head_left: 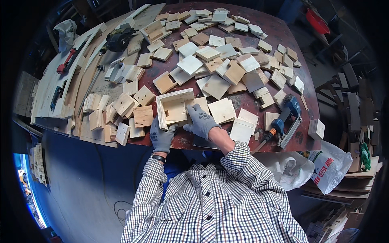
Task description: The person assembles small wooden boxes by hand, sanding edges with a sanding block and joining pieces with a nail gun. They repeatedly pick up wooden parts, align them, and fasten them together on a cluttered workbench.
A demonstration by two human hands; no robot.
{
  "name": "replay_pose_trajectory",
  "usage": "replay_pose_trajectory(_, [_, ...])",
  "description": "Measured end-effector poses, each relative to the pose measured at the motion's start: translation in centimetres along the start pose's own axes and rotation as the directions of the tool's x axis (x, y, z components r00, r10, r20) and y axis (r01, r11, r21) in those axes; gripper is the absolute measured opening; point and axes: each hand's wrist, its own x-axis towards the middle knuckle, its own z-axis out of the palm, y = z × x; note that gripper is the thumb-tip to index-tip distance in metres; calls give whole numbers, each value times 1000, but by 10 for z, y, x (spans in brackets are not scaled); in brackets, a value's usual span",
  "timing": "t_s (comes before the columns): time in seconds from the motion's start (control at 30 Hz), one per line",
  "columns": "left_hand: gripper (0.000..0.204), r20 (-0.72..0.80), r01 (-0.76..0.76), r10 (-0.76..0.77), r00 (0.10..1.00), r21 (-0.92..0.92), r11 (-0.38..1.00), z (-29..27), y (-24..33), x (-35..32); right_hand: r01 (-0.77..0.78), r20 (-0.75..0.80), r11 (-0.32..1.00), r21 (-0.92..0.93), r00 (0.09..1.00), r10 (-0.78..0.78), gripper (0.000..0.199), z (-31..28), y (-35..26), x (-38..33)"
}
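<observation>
Blocks (pixel 216 86) on the table (pixel 279 29) behind the box (pixel 176 111), nail gun (pixel 291 105) to its right

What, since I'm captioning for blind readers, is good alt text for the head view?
A grey-gloved left hand holds a small, open, pale plywood box, the gloved right hand against it, at a dark red table strewn with flat, pale wooden pieces. A blue nail gun lies at right.

Table (pixel 279 30), dark red; wooden box (pixel 174 97), pale tan. Gloves (pixel 200 122), grey with dark print; shirt (pixel 194 198), white with dark checks. Nail gun (pixel 291 106), table's near right corner, blue.
</observation>
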Motion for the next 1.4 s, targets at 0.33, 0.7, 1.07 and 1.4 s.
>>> replay_pose_trajectory(0.33, [73, -98, -42, 40, 994, -27, 999, -4, 5, -3, -371, -546, 923, -105, 797, 258, 38, -57, 66, -196])
replay_pose_trajectory(0.7, [63, -22, -10, 8, 1000, -91, 996, -9, 1, 1, -180, -256, 826, -534, 966, 46, 85, -77, 97, -151])
replay_pose_trajectory(1.07, [82, 27, -84, 87, 996, -102, 991, -11, 7, -4, 81, -255, 855, -512, 936, -242, 48, -69, 74, -57])
replay_pose_trajectory(1.4, [86, 36, -94, 95, 995, -44, 995, -14, 9, -4, -332, -158, 799, -501, 943, 292, 41, -124, 85, -13])
